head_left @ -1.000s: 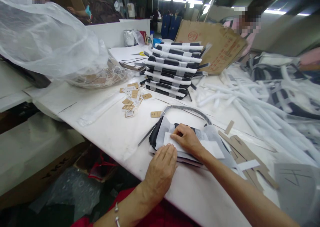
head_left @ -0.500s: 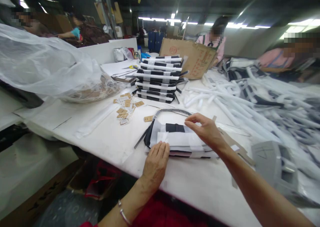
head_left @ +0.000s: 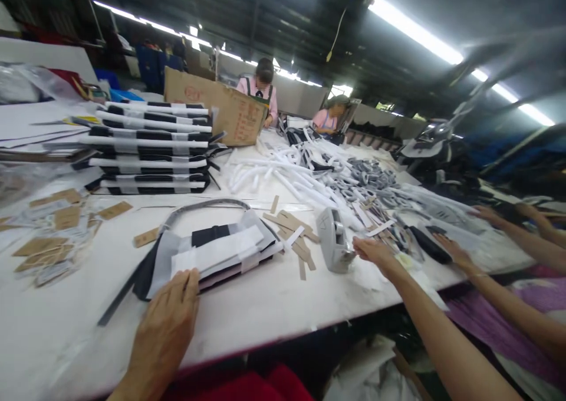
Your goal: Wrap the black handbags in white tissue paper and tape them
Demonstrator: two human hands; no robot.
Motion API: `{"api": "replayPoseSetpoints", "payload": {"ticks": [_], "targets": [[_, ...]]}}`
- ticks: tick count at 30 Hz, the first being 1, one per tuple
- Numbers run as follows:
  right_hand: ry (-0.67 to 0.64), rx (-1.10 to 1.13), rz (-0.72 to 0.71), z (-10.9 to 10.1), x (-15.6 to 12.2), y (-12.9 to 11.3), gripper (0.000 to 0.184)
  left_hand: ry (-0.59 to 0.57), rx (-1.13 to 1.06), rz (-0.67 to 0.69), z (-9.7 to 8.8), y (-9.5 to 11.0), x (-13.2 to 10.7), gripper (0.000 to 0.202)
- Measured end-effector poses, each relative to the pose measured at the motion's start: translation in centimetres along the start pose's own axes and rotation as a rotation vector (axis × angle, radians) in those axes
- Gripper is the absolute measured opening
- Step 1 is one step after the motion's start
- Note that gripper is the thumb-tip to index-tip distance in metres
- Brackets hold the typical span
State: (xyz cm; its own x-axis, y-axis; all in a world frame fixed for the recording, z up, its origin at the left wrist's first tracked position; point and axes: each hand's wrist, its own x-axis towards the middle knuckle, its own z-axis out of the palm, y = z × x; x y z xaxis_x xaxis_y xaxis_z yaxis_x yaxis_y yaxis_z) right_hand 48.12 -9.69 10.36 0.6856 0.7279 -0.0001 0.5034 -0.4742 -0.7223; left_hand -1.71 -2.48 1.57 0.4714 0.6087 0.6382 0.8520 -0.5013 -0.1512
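A folded black-and-white striped bag wrapped in white paper lies on the white table in front of me, its grey strap looping behind it. My left hand rests flat on the bag's near corner, fingers together and stretched out. My right hand reaches far right to a grey tape dispenser; its fingers touch the dispenser's front. I cannot tell whether they pinch tape.
A stack of wrapped striped bags stands at the back left beside a cardboard box. Brown tags lie left, cardboard strips and white tubes in the middle. A co-worker's arms reach in at right. Two people sit at the far end.
My view has swung to the right. My right hand left the bag and moved right to the tape dispenser. My left hand has stayed on the bag's near edge.
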Motion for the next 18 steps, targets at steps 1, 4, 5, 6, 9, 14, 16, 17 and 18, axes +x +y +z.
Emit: {"api": "replayPoseSetpoints", "payload": {"ticks": [1,4,5,6,9,14,16,17,18], "targets": [[-0.04,0.051,0.032,0.7,0.0,0.3,0.038,-0.002,0.007,0.002,-0.1,0.0,0.0,0.04],[-0.095,0.188,0.126,2.4,0.3,0.4,0.04,-0.013,0.024,0.0,-0.5,0.2,0.1,0.041],[-0.089,0.223,0.148,2.7,0.4,0.3,0.039,-0.015,0.028,0.001,-0.5,0.2,0.2,0.041],[-0.077,0.257,0.166,2.9,0.6,0.2,0.037,-0.016,0.033,0.004,-0.6,0.2,0.2,0.04],[-0.023,0.366,0.202,3.0,0.8,-0.3,0.029,-0.019,0.036,0.024,-0.8,0.2,0.4,0.038],[0.067,0.559,0.236,2.0,-0.8,-1.0,0.023,-0.023,0.009,0.018,-1.1,0.2,0.5,0.039],[0.067,0.624,0.23,1.6,-2.3,-0.9,0.023,-0.024,0.011,0.006,-1.2,0.3,0.5,0.039],[0.057,0.647,0.232,1.6,-3.1,-0.6,0.023,-0.026,0.013,0.003,-1.2,0.3,0.5,0.038],[0.045,0.66,0.24,1.8,-3.9,-0.3,0.023,-0.026,0.016,0.0,-1.2,0.3,0.6,0.038]]}}
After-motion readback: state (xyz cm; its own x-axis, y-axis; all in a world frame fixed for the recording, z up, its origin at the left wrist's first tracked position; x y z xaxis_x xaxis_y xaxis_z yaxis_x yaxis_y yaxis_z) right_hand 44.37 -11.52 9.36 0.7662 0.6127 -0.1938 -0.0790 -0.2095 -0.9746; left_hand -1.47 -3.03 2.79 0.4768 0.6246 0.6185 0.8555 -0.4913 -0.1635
